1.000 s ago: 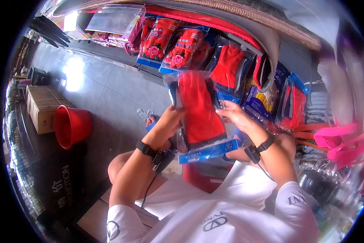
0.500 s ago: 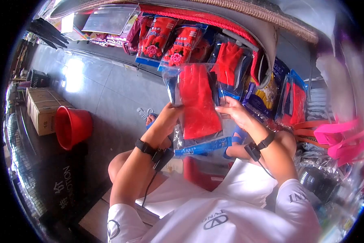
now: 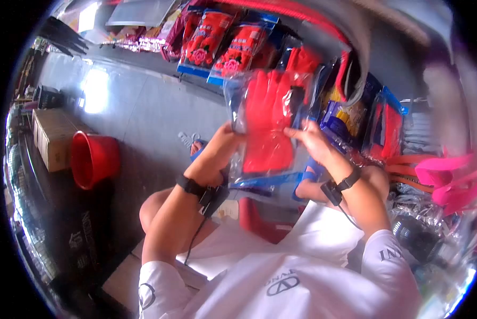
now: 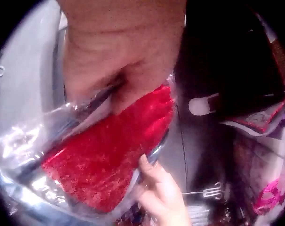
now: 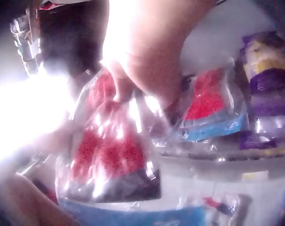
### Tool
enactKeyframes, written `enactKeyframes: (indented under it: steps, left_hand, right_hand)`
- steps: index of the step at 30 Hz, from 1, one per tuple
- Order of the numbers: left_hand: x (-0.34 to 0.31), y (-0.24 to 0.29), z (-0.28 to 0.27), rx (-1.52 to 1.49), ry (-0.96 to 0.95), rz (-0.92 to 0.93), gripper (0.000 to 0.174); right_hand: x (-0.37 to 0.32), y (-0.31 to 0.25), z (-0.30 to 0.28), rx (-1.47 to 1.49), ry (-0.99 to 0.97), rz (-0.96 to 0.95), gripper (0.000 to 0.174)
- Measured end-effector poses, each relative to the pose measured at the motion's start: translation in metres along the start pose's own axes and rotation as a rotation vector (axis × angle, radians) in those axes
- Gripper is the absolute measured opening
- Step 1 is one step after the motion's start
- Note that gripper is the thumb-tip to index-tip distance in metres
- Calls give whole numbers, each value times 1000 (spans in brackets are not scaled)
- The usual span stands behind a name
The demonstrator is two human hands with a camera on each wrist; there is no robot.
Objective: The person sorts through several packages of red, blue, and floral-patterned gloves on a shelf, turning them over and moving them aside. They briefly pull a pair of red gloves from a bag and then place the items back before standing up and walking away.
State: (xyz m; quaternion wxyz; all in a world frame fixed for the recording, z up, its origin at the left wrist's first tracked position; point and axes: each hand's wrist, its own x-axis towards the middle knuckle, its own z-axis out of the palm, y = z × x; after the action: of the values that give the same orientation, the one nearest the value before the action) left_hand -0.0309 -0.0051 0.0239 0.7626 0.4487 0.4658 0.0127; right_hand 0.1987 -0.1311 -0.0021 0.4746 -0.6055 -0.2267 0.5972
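Both hands hold a clear plastic packet of red gloves [image 3: 267, 141] out in front of the body. The left hand [image 3: 225, 142] grips its left edge, and the right hand [image 3: 314, 141] pinches the right edge with the thumb over the front. A blue strip runs along the packet's near end. In the left wrist view, the right hand [image 4: 161, 193] shows at the far edge of the wrapped red gloves [image 4: 109, 146]. The left fingertips are hidden by the packet. Glare covers part of the plastic in the right wrist view.
Beyond the hands, packets of red flowered gloves [image 3: 206, 40] and a purple-and-yellow packet [image 3: 339, 119] line a display. Pink straps [image 3: 445, 181] hang at right. A red bucket [image 3: 92, 159] and a cardboard box [image 3: 58, 138] stand at left. A sandalled foot [image 3: 196, 148] rests on the floor.
The packet has risen in the head view and shifted slightly right, its blue-stripped end tipping away from the lap. Both hands have moved up with it, keeping their hold.
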Motion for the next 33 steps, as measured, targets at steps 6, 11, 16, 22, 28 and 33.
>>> enactKeyframes:
  steps: [6, 11, 16, 22, 28, 33]
  left_hand:
    - [24, -1, -37, -172, 420, 415, 46]
    - [10, 21, -49, -167, 509, 475, 43]
    - [-12, 38, -36, -369, 424, 432, 35]
    - [-5, 29, -15, -338, 322, 499, 30]
    - [2, -4, 47, -121, 185, 746, 41]
    - [-29, 32, 31, 88, 367, 919, 36]
  right_hand:
    - [6, -7, -33, -727, 525, -382, 33]
    - [4, -5, -31, -699, 633, -560, 33]
    - [10, 9, -25, -715, 612, -575, 37]
    - [12, 18, -17, -974, 513, -719, 25]
    - [17, 77, -36, -1417, 356, -781, 15]
    - [10, 102, 12, -742, 244, -354, 14]
